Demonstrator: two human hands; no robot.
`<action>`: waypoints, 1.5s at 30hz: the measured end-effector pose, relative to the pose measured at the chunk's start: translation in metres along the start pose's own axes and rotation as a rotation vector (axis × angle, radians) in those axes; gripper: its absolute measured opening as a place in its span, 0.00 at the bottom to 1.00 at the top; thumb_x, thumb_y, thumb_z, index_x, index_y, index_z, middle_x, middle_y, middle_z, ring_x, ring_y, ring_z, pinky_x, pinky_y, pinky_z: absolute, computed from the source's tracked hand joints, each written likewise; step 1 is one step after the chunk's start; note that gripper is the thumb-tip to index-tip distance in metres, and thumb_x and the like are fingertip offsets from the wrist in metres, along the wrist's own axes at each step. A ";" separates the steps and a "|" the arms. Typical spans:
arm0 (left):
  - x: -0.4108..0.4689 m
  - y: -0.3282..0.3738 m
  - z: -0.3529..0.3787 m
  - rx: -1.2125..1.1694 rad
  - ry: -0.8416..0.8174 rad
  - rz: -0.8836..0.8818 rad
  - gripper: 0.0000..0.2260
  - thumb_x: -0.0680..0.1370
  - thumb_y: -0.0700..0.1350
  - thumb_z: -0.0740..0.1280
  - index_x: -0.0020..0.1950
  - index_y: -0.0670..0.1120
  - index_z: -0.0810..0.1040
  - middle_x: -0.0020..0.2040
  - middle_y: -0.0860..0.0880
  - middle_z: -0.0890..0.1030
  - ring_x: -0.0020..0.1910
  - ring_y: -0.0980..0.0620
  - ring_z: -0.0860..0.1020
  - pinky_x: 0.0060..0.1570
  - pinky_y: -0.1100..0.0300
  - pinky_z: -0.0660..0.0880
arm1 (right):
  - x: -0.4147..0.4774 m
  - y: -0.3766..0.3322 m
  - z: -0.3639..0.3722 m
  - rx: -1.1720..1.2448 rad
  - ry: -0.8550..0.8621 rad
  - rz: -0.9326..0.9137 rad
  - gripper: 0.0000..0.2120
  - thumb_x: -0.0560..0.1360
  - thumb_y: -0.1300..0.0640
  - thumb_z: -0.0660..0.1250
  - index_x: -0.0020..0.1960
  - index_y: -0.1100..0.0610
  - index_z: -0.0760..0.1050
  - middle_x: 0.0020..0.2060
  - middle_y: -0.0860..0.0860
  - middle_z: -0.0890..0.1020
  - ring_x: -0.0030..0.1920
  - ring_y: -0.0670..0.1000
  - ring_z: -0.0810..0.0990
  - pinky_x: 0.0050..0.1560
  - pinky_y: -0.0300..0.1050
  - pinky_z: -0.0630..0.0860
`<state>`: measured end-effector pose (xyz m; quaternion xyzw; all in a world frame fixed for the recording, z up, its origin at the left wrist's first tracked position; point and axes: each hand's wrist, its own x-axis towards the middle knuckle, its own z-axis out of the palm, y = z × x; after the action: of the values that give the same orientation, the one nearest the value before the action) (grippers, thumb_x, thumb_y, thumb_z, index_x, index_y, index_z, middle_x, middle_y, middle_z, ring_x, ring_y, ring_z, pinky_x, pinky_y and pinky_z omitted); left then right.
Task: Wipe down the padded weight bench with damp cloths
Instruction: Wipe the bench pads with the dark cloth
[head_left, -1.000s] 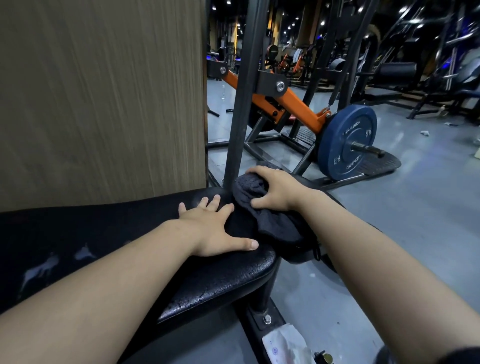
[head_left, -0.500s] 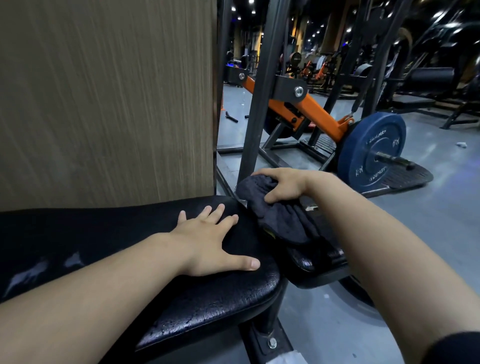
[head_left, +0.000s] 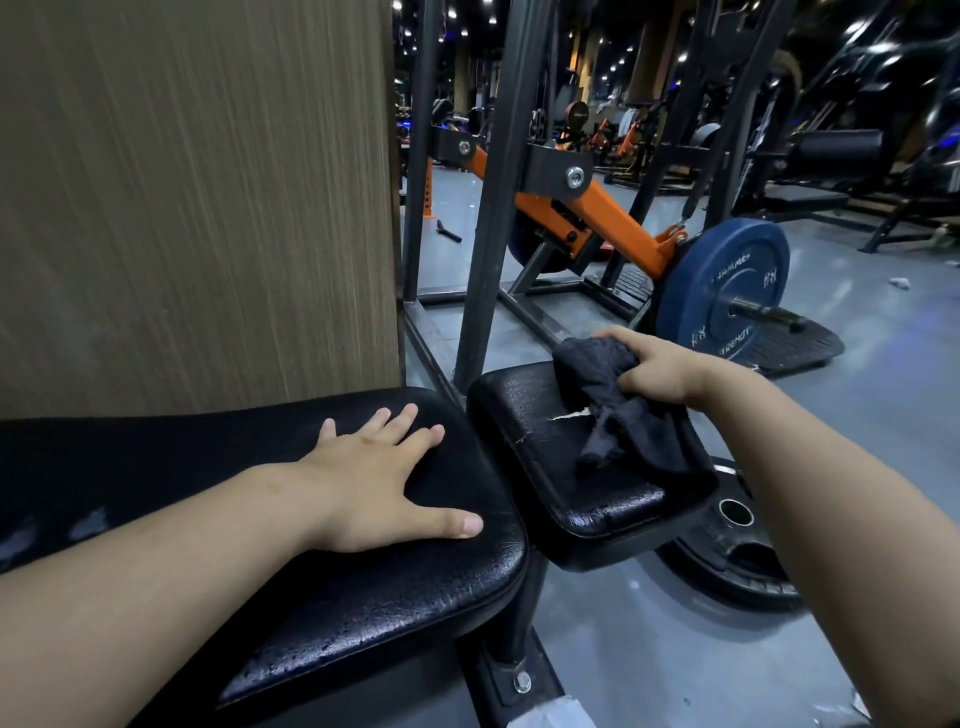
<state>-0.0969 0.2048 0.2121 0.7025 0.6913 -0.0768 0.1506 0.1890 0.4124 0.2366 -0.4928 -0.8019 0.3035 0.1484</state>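
Nearest, the left hand lies palm down with its fingers spread on the long black padded surface, holding nothing. The vinyl there looks cracked and pebbled, with a sheen that may be damp. It should give a little under pressure but not shift, since it seems bolted to a steel frame.

Just right of it, across a narrow gap, sits the smaller seat pad. A pale tear shows in its cover near the middle. A cloth could catch on that edge, so strokes along the split look safer than strokes across it.

The dark cloth lies bunched on the far right part of the seat pad. It looks soft, limp and light, and would likely cling if wet. The right hand grips its far end in curled fingers. A fuller handful, spread flat under the palm, would cover more.

Beyond stand a dark steel post, a blue weight plate and, to the left, a wood panel.
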 end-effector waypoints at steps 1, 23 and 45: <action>0.000 0.000 -0.001 -0.001 -0.005 -0.001 0.57 0.56 0.85 0.48 0.80 0.60 0.43 0.80 0.54 0.37 0.79 0.52 0.37 0.75 0.35 0.40 | -0.005 0.006 -0.001 0.043 0.021 0.016 0.28 0.70 0.70 0.61 0.61 0.42 0.72 0.51 0.54 0.81 0.50 0.54 0.81 0.50 0.50 0.78; -0.004 0.008 -0.006 0.023 -0.008 -0.020 0.56 0.58 0.84 0.50 0.81 0.58 0.45 0.81 0.52 0.40 0.80 0.50 0.40 0.75 0.34 0.43 | -0.180 0.006 0.092 0.093 0.399 -0.298 0.35 0.61 0.62 0.67 0.67 0.47 0.71 0.71 0.40 0.70 0.77 0.42 0.55 0.78 0.47 0.48; -0.141 -0.090 0.005 0.078 0.176 -0.017 0.37 0.78 0.70 0.54 0.81 0.54 0.49 0.82 0.52 0.49 0.80 0.56 0.46 0.77 0.40 0.41 | -0.105 -0.144 0.149 -0.100 -0.008 -0.259 0.32 0.75 0.56 0.64 0.76 0.42 0.59 0.73 0.39 0.63 0.78 0.44 0.46 0.77 0.42 0.45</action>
<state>-0.1906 0.0698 0.2425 0.7058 0.7044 -0.0432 0.0611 0.0575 0.2212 0.2195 -0.3907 -0.8736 0.2431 0.1586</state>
